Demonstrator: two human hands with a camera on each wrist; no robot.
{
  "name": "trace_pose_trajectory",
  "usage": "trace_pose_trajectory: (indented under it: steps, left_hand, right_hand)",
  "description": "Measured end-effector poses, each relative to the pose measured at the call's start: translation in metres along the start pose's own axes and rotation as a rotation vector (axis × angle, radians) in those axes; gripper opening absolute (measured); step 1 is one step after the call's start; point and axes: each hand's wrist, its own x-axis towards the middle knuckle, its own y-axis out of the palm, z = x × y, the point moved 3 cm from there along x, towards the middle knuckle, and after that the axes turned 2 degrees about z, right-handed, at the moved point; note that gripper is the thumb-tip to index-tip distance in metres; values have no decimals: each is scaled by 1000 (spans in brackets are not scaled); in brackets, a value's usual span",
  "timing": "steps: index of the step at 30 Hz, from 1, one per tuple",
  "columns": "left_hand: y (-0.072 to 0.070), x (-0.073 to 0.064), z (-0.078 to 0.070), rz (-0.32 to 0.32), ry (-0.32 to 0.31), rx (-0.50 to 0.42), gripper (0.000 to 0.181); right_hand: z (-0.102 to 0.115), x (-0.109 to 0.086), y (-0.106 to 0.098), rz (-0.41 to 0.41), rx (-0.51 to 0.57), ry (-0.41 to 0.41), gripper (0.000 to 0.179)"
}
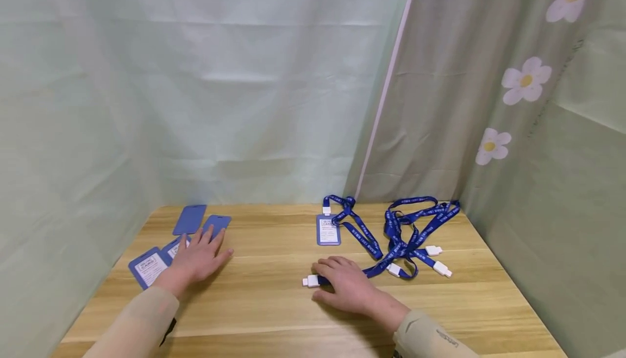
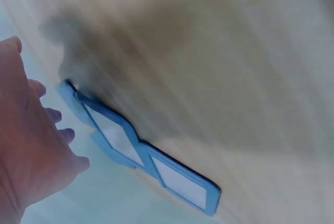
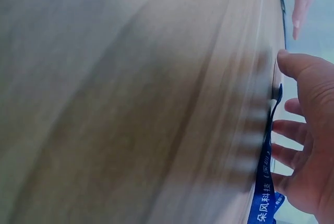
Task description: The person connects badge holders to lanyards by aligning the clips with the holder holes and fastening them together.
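Observation:
My left hand (image 1: 198, 257), fingers spread, reaches over a group of blue badge holders at the table's left. One badge holder (image 1: 148, 267) shows a white card and overlaps a second carded holder (image 1: 172, 248), partly hidden by the hand. Two more holders, one at the back (image 1: 189, 220) and one by the fingertips (image 1: 218, 222), show plain blue. My right hand (image 1: 349, 287) hovers low over a blue lanyard strap (image 3: 265, 182), its thumb apart from the loosely bent fingers. That strap's white clip (image 1: 311, 281) sticks out left of the hand.
A carded badge holder (image 1: 328, 231) clipped to its own lanyard (image 1: 361, 233) lies at the back middle. Several tangled blue lanyards (image 1: 401, 246) with white clips (image 1: 442, 269) lie to the right. Curtains (image 1: 274, 86) stand behind the wooden table (image 1: 264, 314) and along both sides.

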Motion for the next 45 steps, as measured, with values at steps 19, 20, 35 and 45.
trace_pose_trajectory:
  steps: [19,20,35,45]
  left_hand:
    - [5,8,-24,81,15,-1,79]
    - [6,9,-29,80,31,2,79]
    - [19,-17,-83,133,248,61,74]
    - [16,-50,-89,115,374,-19,66]
  right_hand:
    - [0,-1,-1,26,-6,21,65]
    - [-1,-1,-1,25,-7,19,65]
    - [-16,-20,-4,78,-109,1,82]
    - [-37,-50,-13,136,-86,-8,90]
